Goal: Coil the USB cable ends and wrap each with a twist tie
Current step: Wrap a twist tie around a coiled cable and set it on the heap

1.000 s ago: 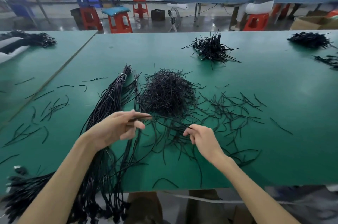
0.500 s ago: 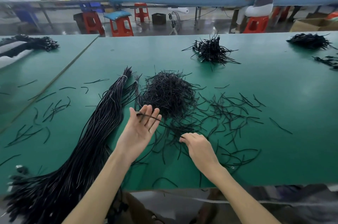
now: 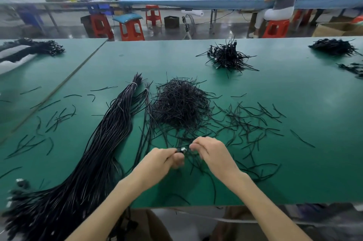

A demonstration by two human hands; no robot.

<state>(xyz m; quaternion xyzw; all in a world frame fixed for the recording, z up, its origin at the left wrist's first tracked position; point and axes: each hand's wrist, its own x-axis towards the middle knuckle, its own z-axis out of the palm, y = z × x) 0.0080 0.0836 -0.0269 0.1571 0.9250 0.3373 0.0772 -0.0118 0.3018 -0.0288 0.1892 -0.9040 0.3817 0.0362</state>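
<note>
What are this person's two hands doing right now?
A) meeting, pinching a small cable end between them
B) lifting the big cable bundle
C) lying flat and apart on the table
A: the left hand and right hand meet fingertip to fingertip on a small silvery-tipped cable end, while the big cable bundle lies to their left.

A green table (image 3: 284,172) carries everything. A long cable bundle (image 3: 94,152) runs from its near left corner slantwise to the middle, banded near its far end. Just right of that end sits a tie heap (image 3: 180,103). Loose ties (image 3: 253,122) are strewn from it toward the right and the near edge, and more lie near the left edge. A cable pile (image 3: 227,56) sits toward the far edge, another pile (image 3: 334,47) at the far right corner. A second table (image 3: 49,71) abuts the left edge.
</note>
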